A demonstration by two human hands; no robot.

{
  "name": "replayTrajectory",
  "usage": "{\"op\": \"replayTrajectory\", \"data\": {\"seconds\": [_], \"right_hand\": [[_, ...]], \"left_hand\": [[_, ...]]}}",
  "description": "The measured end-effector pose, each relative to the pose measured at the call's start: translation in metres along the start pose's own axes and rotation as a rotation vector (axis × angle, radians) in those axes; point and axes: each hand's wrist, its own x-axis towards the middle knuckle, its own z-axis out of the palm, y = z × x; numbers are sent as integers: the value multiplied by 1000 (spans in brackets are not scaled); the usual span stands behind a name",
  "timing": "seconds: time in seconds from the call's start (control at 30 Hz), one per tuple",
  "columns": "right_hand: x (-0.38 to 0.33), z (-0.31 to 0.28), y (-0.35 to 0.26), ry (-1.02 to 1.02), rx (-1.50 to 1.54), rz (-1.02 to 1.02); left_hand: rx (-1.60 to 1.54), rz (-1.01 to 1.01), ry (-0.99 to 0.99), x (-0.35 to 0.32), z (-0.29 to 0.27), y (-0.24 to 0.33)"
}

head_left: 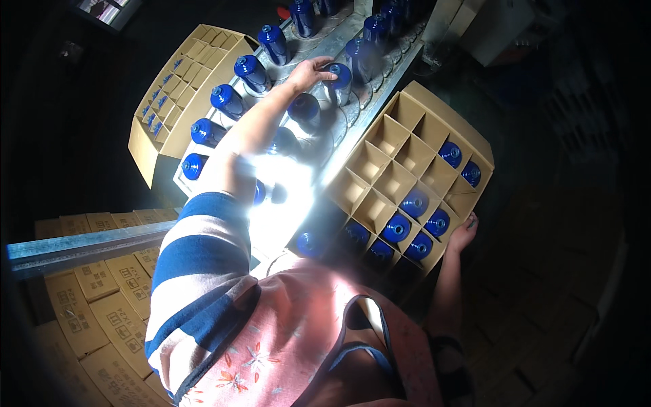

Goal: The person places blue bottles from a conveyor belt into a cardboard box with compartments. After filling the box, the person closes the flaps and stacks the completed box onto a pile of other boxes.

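Observation:
My left hand (312,73) reaches across a metal conveyor, thumb and fingers closed about the shoulder of a glossy blue bottle (339,80) with a small neck on top. Close by on the same surface stands another blue bottle (304,108). To the right, my right hand (463,234) lies against the outer side of a divided cardboard carton (407,91), its fingers loosely apart. Blue bottles, such as one bottle (397,228), fill several of the carton's near and right cells, necks up. Other cells, toward its far left, hold nothing.
A second divided carton (150,159) with several blue-topped items is beyond the conveyor's left side. Blue bottles (227,102) line the conveyor's left edge. A metal rail (88,247) juts out at left above stacked cardboard boxes (95,281). Strong sunlight bleaches the conveyor's near part.

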Motion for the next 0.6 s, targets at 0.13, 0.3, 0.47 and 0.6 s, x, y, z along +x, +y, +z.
{"op": "replayTrajectory", "data": {"seconds": [0.13, 0.3, 0.47, 0.6], "right_hand": [[-4, -9, 2, 19, 9, 36], [-20, -28, 6, 28, 5, 67], [-26, -23, 0, 11, -47, 15], [-23, -18, -2, 9, 17, -59]], "left_hand": [[142, -158, -169, -32, -17, 14], [140, 47, -226, -57, 2, 5], [167, 77, -61, -29, 15, -7], [120, 76, -135, -6, 21, -8]]}}
